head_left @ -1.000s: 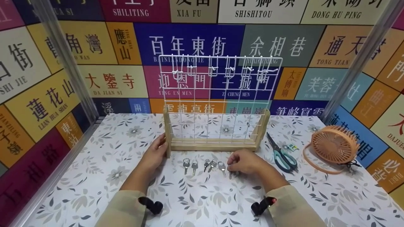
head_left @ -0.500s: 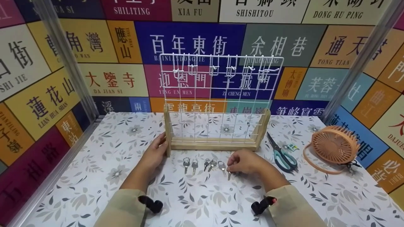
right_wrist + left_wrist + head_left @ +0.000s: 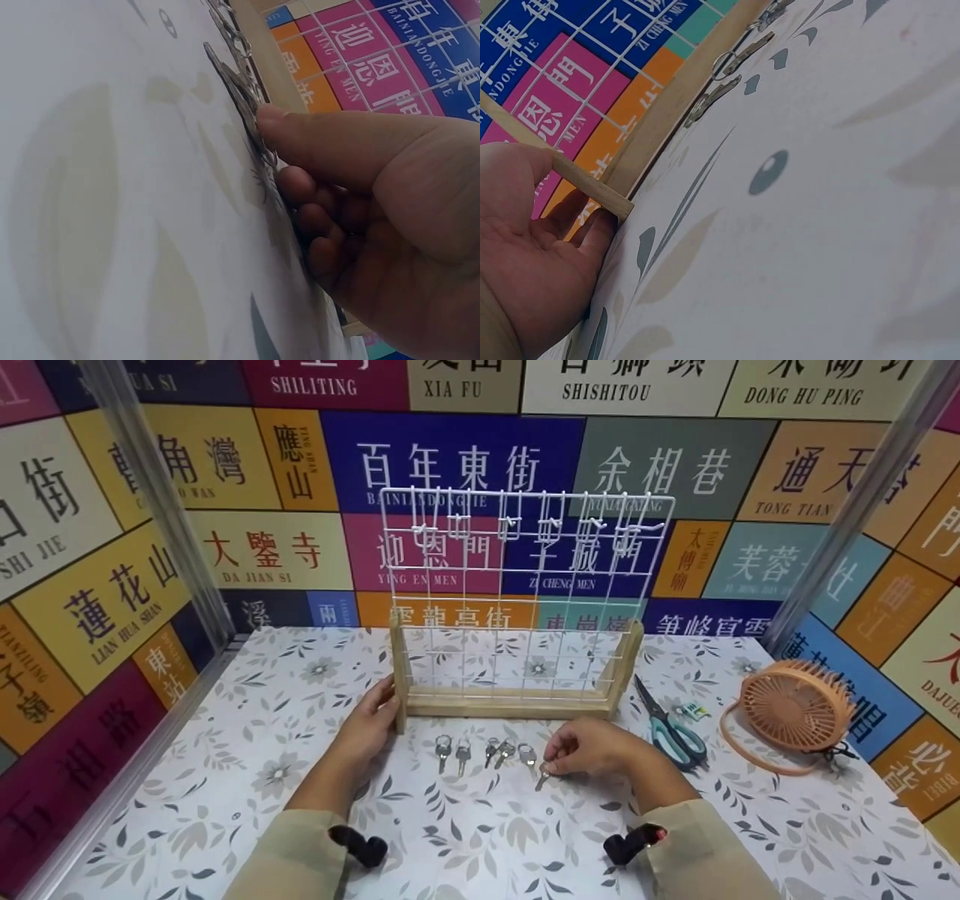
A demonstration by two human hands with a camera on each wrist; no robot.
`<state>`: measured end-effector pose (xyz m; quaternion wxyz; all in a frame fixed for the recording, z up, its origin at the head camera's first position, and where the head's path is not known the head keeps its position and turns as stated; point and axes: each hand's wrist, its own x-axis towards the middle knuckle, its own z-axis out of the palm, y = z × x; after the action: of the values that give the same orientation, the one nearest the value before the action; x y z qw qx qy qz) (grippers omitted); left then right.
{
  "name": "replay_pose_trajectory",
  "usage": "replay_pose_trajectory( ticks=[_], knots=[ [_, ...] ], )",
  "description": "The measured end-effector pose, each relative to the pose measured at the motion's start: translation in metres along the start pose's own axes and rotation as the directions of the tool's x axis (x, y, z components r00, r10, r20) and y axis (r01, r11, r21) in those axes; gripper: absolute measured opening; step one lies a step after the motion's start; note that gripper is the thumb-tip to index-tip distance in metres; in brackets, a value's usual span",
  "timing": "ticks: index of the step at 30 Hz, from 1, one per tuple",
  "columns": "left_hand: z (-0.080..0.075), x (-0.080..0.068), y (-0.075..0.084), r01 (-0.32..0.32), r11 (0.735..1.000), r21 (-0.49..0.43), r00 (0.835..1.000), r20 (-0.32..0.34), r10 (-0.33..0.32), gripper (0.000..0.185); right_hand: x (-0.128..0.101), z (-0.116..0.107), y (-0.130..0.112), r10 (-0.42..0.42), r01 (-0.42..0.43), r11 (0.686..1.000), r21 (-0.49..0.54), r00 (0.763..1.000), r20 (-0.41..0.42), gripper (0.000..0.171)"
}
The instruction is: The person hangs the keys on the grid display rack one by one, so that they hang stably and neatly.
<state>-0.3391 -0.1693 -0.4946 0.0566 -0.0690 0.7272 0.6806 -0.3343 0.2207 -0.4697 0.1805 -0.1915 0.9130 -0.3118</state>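
My left hand (image 3: 369,727) grips the wooden side post (image 3: 600,191) of a white wire grid rack (image 3: 517,598), thumb on one side and fingers on the other. With its thumb and fingers, my right hand (image 3: 596,746) pinches the head of a metal key (image 3: 541,781) at the right end of a row of keys. The ring of that key is partly hidden by the fingers. Several other keys with rings, such as the leftmost key (image 3: 442,754), lie on the table before the rack. White hooks (image 3: 508,529) hang along the top of the grid.
Scissors (image 3: 671,739) with teal handles lie right of the rack, beside a small green-and-white packet (image 3: 694,710). An orange fan (image 3: 795,709) stands farther right. A floral cloth (image 3: 480,840) covers the table, and a wall of colourful signs rises behind.
My right hand has shifted slightly right. The key at its fingertips shows more now, its tip slanting toward the lower left. My left hand stays on the post.
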Motion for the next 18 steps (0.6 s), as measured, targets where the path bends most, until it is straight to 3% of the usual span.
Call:
replay_pose_trajectory(
  ticks=[7,14,18],
  knots=[
    [0.0016,-0.0006,0.0013,0.000,1.000,-0.024,1.000,-0.007,-0.001,0.050,-0.0001,-0.0011,0.0039,0.006,-0.006,1.000,0.013,1.000,0.002,0.011],
    [0.0006,0.0015,0.0001,-0.024,1.000,0.009,1.000,-0.009,0.024,0.052,-0.0005,-0.0034,0.0040,-0.011,0.011,0.999,0.030,1.000,-0.005,0.006],
    [0.0019,0.0012,0.0000,-0.014,1.000,0.005,1.000,-0.007,0.014,0.052,-0.0037,-0.0097,-0.0030,-0.018,0.024,0.996,0.089,0.998,-0.067,0.011]
  ],
)
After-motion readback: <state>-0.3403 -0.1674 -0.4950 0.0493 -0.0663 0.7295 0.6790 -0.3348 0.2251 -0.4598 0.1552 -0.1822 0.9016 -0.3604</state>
